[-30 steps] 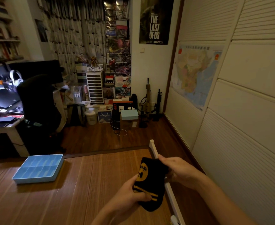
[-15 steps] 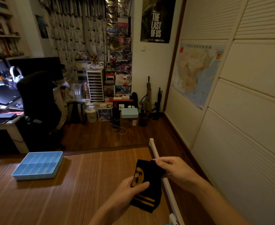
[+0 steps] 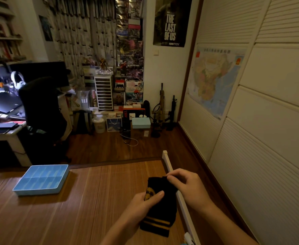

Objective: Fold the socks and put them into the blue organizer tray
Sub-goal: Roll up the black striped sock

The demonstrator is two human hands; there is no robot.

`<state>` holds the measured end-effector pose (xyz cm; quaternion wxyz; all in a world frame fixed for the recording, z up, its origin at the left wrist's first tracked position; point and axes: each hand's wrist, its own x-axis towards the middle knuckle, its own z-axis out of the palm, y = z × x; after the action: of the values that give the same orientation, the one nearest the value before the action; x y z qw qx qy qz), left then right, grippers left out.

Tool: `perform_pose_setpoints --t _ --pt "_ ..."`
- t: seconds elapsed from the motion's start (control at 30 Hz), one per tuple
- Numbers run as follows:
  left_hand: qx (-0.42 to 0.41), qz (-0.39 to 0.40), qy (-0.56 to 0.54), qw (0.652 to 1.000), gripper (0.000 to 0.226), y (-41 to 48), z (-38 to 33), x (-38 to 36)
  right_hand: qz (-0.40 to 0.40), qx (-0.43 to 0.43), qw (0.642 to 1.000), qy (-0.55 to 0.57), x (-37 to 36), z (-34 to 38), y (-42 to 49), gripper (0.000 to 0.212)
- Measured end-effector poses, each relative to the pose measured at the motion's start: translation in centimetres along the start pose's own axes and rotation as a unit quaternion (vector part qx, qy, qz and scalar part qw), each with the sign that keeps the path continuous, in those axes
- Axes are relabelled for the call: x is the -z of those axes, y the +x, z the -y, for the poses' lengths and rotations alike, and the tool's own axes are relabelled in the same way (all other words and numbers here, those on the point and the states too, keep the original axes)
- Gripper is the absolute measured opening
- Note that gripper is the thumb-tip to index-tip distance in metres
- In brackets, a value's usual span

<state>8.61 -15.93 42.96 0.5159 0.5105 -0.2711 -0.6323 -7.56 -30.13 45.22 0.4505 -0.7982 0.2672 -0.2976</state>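
Note:
A black sock (image 3: 160, 211) with yellow stripes and a yellow emblem hangs above the right end of the wooden surface (image 3: 85, 209). My left hand (image 3: 143, 207) grips its middle, thumb laid across the emblem. My right hand (image 3: 187, 188) pinches its top edge with curled fingers. The blue organizer tray (image 3: 42, 179) sits at the far left of the surface, well away from both hands, with its compartments showing nothing inside.
A white rail (image 3: 178, 197) runs along the surface's right edge, and white panelled wardrobe doors (image 3: 261, 138) stand close on the right. A black chair (image 3: 41, 110) and a desk (image 3: 2, 128) stand beyond the tray. Boxes line the far wall.
The sock's top has been folded down, so it looks shorter, and my left thumb has slid across the emblem. Both hands stay at the surface's right end.

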Motion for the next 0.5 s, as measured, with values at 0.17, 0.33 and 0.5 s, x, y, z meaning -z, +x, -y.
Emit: perform_pose_setpoints --t 0.17,0.33,0.5 --pt "-0.019 -0.022 0.009 1.000 0.055 0.16 0.51 -0.13 0.073 -0.151 0.980 0.109 0.65 0.17 0.64 0.024" --pt "-0.016 -0.006 0.022 1.000 0.071 0.15 0.57 -0.02 0.113 -0.172 0.968 0.142 1.12 0.14 0.97 0.036" --pt "-0.005 -0.014 0.009 1.000 0.080 0.45 0.63 -0.16 0.078 -0.191 0.966 0.157 0.89 -0.03 0.88 0.033"
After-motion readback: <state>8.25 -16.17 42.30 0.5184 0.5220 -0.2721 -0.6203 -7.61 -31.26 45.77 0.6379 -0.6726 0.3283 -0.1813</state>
